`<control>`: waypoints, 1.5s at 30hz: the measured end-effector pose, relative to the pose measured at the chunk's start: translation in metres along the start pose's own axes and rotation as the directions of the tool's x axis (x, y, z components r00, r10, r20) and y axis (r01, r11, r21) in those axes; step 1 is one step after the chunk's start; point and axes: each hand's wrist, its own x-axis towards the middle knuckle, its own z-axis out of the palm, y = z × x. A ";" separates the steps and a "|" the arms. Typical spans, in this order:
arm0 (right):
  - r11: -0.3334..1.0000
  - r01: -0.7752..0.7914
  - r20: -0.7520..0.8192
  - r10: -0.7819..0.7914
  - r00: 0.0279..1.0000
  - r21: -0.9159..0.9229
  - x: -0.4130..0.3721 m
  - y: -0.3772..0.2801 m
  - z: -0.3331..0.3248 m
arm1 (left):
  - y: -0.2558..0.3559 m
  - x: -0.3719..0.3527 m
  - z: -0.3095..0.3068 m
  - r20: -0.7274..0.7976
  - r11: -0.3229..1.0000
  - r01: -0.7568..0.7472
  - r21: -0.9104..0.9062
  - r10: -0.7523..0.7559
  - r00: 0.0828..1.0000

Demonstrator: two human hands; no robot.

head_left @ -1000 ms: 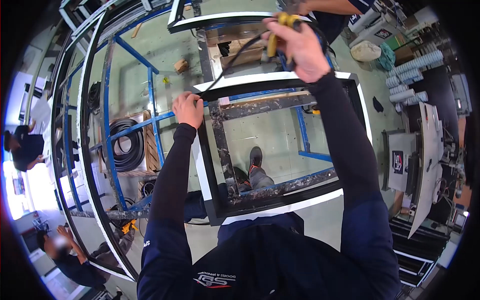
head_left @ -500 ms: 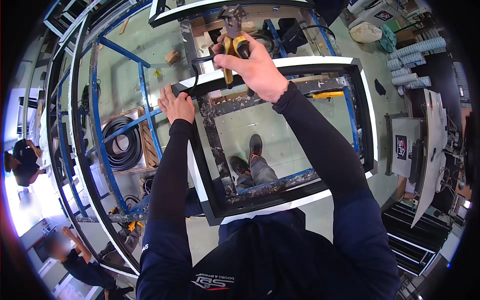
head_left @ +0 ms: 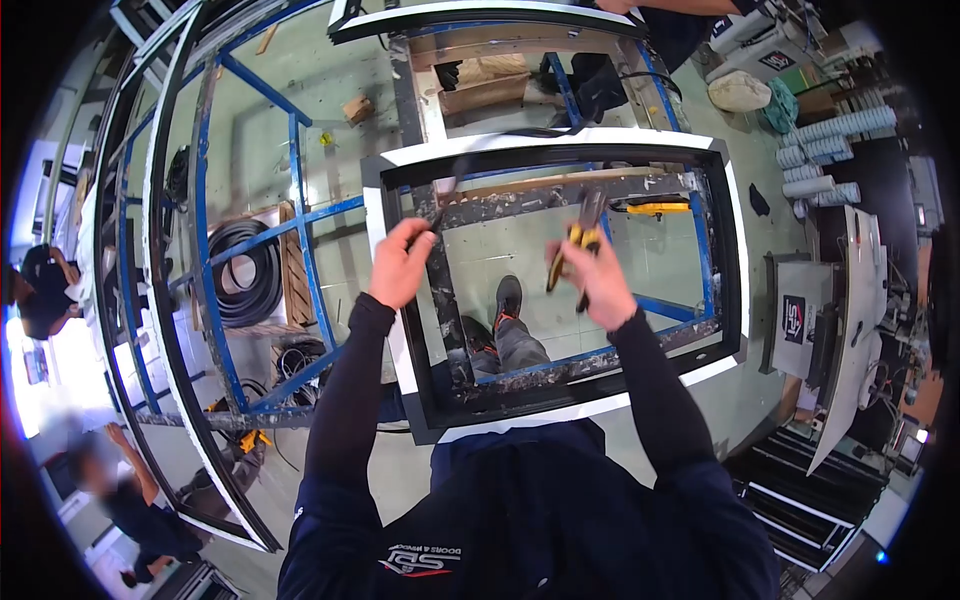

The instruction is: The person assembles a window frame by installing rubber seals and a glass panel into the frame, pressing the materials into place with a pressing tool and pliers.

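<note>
My left hand [head_left: 400, 265] is closed, with thumb and fingertips pinched on a thin black rubber strip [head_left: 438, 222] over the left side of the window frame. The strip is blurred as it runs up toward the far rail. My right hand [head_left: 598, 282] grips yellow-and-black hand cutters [head_left: 585, 238] above the frame's opening, their metal jaws pointing away from me. The rectangular black window frame [head_left: 378, 180], with white outer faces, lies flat on a paint-spattered stand [head_left: 455, 330] with blue steel bars.
A yellow tool [head_left: 655, 208] rests at the stand's far right. A coil of black rubber [head_left: 240, 275] lies left, beside blue bars [head_left: 275, 240]. Another frame [head_left: 480, 18] lies beyond, near a co-worker's arm [head_left: 690, 5]. Two people work at the left. Tall frames [head_left: 165, 300] stand left.
My right hand has drawn the cutters back toward me and to the right, over the opening. My left hand has moved slightly nearer and right, now pinching the strip.
</note>
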 end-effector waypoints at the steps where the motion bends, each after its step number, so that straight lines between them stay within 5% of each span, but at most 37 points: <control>1: 0.986 0.041 0.070 -0.030 0.997 -0.161 -0.014 0.020 -0.002 | -0.003 -0.010 0.003 0.014 0.999 -0.024 -0.034 0.024 1.000; 3: 0.879 0.110 0.172 -0.032 0.985 -0.464 -0.037 0.063 -0.005 | -0.010 -0.025 0.011 0.029 0.992 -0.082 -0.100 0.086 0.996; 7: 0.689 0.240 0.255 -0.082 0.963 -0.684 -0.077 0.090 0.034 | 0.008 -0.052 0.018 0.066 0.992 -0.125 -0.024 0.126 0.990; 11: 0.725 0.240 0.227 -0.118 0.967 -0.645 -0.086 0.089 0.069 | 0.019 -0.067 0.022 0.023 0.983 -0.175 -0.055 0.177 0.984; 17: 0.574 0.381 0.268 -0.276 0.923 -0.725 -0.085 0.085 0.076 | 0.022 -0.078 0.008 0.109 0.988 -0.126 -0.085 0.135 0.985; 45: 0.459 0.371 0.253 -0.298 0.920 -0.807 -0.097 0.085 0.091 | 0.014 -0.089 0.002 0.168 0.963 -0.046 -0.264 0.093 0.981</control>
